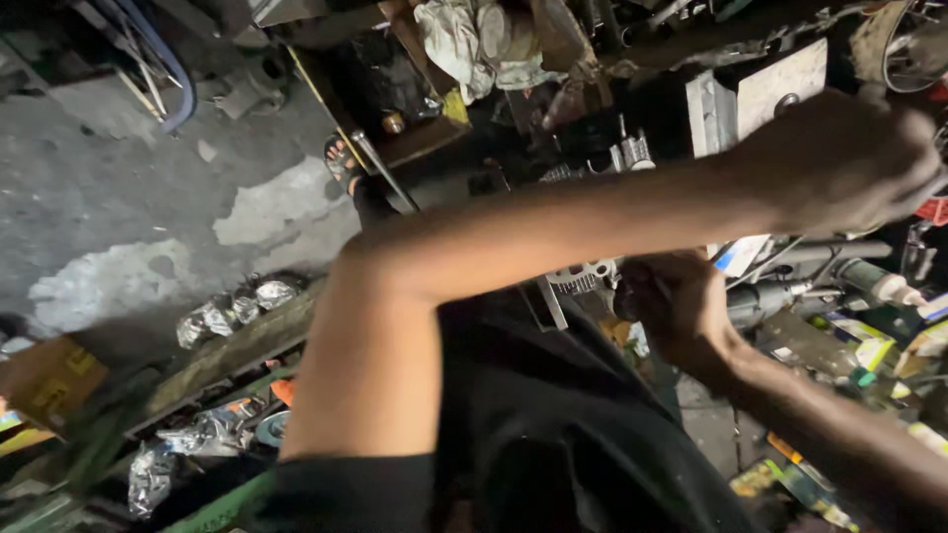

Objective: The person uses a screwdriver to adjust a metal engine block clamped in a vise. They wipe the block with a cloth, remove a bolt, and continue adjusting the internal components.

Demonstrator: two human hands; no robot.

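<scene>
The left hand (849, 163) is a tight fist high up, and the right hand (681, 311) below grips a dark part (632, 296), closer to the body

- Two hands: the left hand (839, 158) is a closed fist, the right hand (681, 306) is curled round something dark.
- One sandalled foot (343, 158) on the floor (118, 217).
- One white cloth (464, 39) bundled at the top.
- One toothed metal disc (581, 276) beside the right hand.
- One white-nozzled tube (874, 283) on the tabletop (820, 345).
- One cardboard box (49, 380) at left.
- Several foil wrappers (237, 306), too crumpled to count.
</scene>
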